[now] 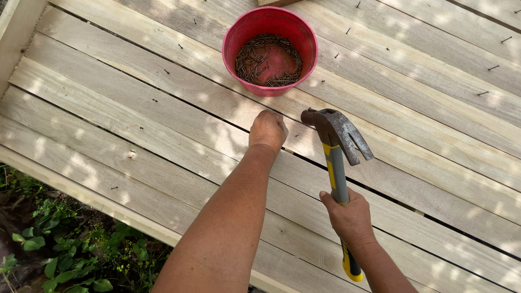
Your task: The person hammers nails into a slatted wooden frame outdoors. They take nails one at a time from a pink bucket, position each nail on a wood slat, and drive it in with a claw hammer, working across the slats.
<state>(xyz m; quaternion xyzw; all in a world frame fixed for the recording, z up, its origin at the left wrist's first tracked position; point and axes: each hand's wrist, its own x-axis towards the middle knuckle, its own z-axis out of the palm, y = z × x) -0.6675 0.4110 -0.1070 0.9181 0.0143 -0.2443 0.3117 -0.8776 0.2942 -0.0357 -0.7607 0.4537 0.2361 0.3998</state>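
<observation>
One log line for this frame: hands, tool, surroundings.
left hand: fingers closed, pressed to plank | right hand: grips claw hammer, head raised | red bucket: nails inside, beyond hands

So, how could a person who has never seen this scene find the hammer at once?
Start at the red bucket of nails on the pale wooden planks. Just below it and slightly right, the right hand grips the hammer. It alone has a rusty curved claw head and a grey handle with yellow trim.
</observation>
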